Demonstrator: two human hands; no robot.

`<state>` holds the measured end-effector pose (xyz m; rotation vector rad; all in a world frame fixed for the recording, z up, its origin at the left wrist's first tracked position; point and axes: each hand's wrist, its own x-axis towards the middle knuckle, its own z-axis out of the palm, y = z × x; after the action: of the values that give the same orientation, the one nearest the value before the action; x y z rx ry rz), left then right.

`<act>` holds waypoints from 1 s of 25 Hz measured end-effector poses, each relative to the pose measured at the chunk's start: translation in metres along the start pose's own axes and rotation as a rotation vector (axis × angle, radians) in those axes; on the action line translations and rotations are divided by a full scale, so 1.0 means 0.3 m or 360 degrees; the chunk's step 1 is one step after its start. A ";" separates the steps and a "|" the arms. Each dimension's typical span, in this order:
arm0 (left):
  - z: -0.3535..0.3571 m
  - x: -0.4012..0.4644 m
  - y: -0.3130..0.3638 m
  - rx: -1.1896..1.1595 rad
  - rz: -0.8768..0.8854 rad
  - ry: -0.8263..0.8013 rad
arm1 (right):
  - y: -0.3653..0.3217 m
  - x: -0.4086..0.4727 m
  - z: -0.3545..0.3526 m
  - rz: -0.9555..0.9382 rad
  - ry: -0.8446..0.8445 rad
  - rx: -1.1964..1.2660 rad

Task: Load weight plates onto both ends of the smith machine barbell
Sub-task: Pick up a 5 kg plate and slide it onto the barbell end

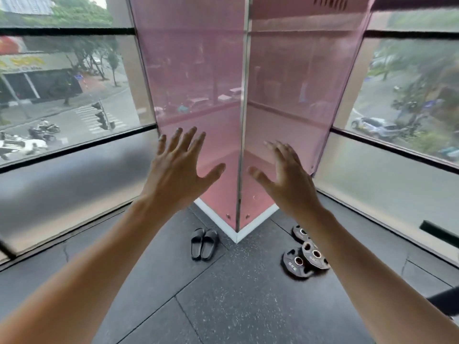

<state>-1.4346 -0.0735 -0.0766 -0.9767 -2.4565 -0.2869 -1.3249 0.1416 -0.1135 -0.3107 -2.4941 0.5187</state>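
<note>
Weight plates [305, 252] are lying on dark rubber floor [236, 306] beside the pink corner pillar [198, 95], near black slippers [204, 243]; left hand [178, 170] and right hand [285, 175] are reaching out, each grip released.

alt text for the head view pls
Both bare hands, left and right, are raised open and empty before a pink corner pillar. Small weight plates and black slides lie on the dark floor.
</note>
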 end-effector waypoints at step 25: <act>1.439 1.250 0.830 -0.0365 0.1139 -0.0807 | 1.422 0.491 0.243 0.1460 0.0285 -0.0221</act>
<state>-1.6523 0.4824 -0.2564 -2.1569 -2.3056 -0.0749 -1.4408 0.5513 -0.2802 -1.5075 -2.0997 0.6173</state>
